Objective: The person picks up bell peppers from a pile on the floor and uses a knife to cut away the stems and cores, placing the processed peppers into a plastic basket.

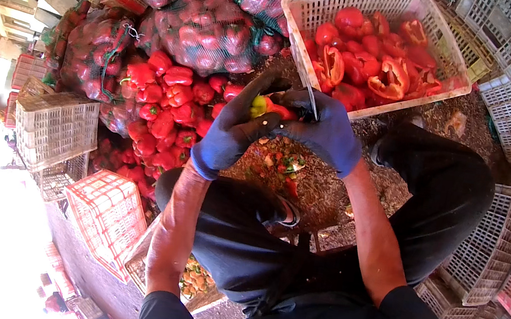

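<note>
Both my hands wear blue gloves with dark palms and meet in front of the piled peppers. My left hand [234, 131] is closed round a bell pepper [272, 108], red with a yellow-green patch. Closed on a thin knife [311, 100], my right hand [330, 135] touches the pepper from the other side. The blade points up and away past the pepper; its handle is hidden in the glove. Just beyond stands a white plastic crate [427, 7] with opened red peppers [369, 64] inside. Whole red peppers [169, 120] lie heaped left of my hands.
Mesh sacks [205, 32] full of red peppers are stacked at the back left. Pepper scraps [281, 163] litter the ground between my legs. White crates [55, 129] and a red-and-white crate [107, 216] stand at left; more stacked crates [487, 244] line the right.
</note>
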`<state>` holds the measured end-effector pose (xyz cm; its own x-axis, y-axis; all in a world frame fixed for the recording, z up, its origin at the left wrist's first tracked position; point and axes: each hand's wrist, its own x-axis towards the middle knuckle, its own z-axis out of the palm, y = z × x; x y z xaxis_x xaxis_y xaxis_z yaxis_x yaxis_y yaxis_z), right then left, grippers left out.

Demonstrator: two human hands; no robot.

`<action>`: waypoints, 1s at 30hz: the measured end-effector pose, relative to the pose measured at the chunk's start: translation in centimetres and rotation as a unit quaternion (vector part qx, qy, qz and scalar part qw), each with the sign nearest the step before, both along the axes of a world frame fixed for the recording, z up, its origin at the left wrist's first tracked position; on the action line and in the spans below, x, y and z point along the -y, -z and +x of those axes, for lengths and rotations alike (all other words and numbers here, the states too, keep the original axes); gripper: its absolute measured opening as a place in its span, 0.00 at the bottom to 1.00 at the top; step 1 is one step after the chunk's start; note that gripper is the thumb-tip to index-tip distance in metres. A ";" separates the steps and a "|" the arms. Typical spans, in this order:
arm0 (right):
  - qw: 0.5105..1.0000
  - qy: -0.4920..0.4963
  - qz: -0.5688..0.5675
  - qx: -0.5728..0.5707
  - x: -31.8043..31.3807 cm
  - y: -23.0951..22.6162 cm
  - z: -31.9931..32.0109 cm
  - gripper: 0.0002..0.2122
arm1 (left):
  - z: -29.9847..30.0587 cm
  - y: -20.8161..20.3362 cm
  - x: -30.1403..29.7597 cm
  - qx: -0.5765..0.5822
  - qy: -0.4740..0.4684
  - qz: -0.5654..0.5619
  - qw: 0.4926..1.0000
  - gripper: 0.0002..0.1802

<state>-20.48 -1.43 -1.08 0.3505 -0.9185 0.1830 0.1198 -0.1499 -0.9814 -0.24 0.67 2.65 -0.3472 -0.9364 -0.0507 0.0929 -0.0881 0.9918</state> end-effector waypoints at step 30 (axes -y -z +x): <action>0.942 0.290 -0.152 -0.080 1.4 2.6 -1.8 0.09 | 0.7 -0.4 0.7 0.147 -0.187 -0.111 0.965 0.25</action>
